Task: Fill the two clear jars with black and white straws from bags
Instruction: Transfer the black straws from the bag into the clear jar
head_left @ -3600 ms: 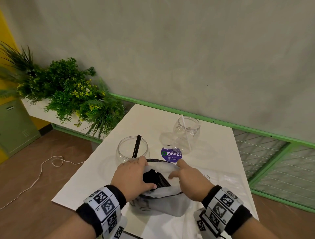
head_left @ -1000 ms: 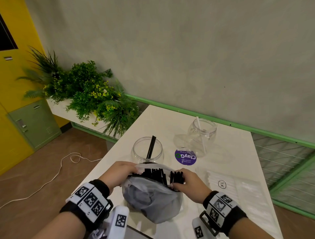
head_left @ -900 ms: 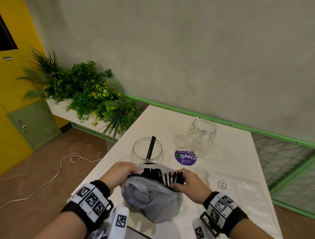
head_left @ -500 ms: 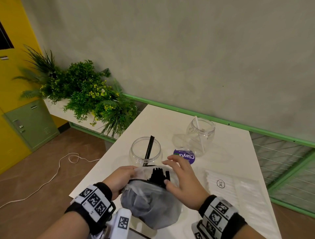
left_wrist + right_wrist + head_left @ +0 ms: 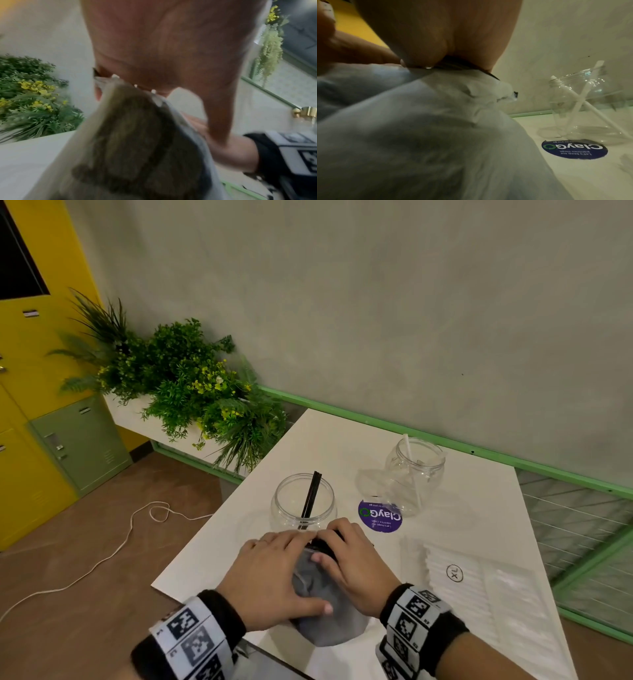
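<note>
Head view. Both hands clamped round grey bag of black straws at near table edge, 6 o'clock of frame. Left hand wrapped round bag's left flank, thumb low across the front. Right hand curled over bag mouth, gripping the bunch of black straws poking out. Near jar just beyond the hands at 12 o'clock, a few black straws standing in it. Far jar at 1 o'clock, white straws inside. Purple sticker between jars. Flat bag of white straws at 3 o'clock, untouched.

Left wrist view. Blurred. Palm and fingers of left hand pressed round bag top; plants at 9 o'clock.

Right wrist view. Right hand closed down on dark straw ends at bag neck. Far jar at 3 o'clock, crossed white straws.

Step judged: drawing a bundle of black straws from bag; filling barely begun. Next: lift bundle clear while left hand anchors bag, then tip ends down into near jar.
</note>
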`<state>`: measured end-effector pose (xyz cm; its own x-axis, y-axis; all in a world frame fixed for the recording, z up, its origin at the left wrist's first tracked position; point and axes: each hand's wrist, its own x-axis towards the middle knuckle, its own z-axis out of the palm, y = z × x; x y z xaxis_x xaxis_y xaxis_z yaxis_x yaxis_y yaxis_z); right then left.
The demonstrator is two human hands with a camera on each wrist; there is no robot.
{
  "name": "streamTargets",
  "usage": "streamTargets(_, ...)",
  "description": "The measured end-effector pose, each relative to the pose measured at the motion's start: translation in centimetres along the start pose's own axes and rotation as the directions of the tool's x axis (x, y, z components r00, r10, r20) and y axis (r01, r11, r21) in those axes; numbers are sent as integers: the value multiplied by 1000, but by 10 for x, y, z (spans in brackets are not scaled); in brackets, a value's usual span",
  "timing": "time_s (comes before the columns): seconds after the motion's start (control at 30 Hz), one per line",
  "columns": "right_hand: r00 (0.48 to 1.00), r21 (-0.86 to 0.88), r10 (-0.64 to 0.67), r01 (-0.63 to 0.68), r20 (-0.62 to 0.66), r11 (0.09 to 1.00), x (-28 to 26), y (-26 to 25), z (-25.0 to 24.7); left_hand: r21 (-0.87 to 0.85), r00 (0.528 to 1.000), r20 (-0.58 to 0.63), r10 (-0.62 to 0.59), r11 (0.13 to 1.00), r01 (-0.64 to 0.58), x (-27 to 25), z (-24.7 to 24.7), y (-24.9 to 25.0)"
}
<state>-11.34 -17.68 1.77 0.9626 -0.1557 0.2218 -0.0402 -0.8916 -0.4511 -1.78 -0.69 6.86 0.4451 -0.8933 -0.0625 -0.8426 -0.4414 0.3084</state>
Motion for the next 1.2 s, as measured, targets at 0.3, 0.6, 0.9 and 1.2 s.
streamTargets(0.3,999,24,7,-8,38,1000,-10,10,-8,-101,985,-58,-165,982,158,14,11,-22)
streamTargets(0.6,997,32,74,-73,-35,997,-17,25,-9,-52,957,-247,-152,988,144,21,13,-32)
streamTargets(0.9,987,40,141,-138,-79,990,-16,24,4,112,979,-169,-118,984,138,8,20,-25)
streamTargets(1.2,983,-34,6,-12,-183,999,-10,7,-22,-320,960,-167,-226,933,164,19,4,-40)
